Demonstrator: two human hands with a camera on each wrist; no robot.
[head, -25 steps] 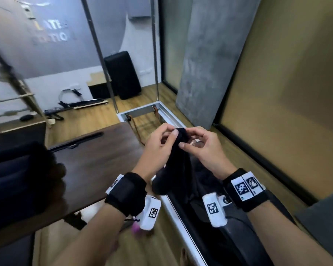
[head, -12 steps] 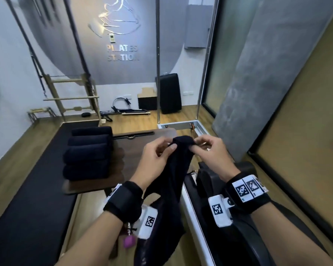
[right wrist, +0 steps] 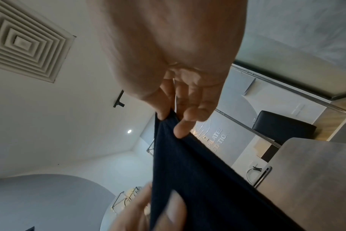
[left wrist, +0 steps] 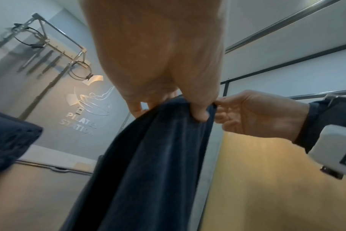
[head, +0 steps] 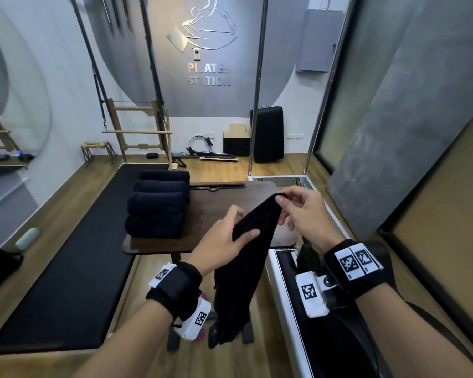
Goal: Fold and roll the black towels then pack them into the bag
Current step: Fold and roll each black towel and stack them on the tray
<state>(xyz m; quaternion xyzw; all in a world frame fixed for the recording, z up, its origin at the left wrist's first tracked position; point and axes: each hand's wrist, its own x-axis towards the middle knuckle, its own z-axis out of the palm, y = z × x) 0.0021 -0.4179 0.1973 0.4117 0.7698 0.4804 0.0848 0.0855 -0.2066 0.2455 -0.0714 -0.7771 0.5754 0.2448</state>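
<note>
A loose black towel (head: 241, 276) hangs in the air in front of me, held by both hands. My right hand (head: 298, 211) pinches its top corner between thumb and fingers, as the right wrist view shows (right wrist: 168, 123). My left hand (head: 227, 236) grips the upper edge a little lower and to the left, thumb over the cloth (left wrist: 199, 115). The towel's lower end (head: 224, 331) dangles near the floor. Several rolled black towels (head: 159, 205) lie stacked on the left side of the dark wooden table (head: 219, 214). No bag is in view.
A long black padded mat (head: 66, 268) lies left of the table. A white-framed reformer with black padding (head: 292, 309) runs along my right. Metal poles (head: 258, 85), a wooden ladder frame (head: 137, 132) and a black box (head: 268, 137) stand by the far wall.
My head has turned left, bringing the table and rolled towels into full view. The hands have drawn apart along the towel's edge, the left sliding lower while the right keeps the corner.
</note>
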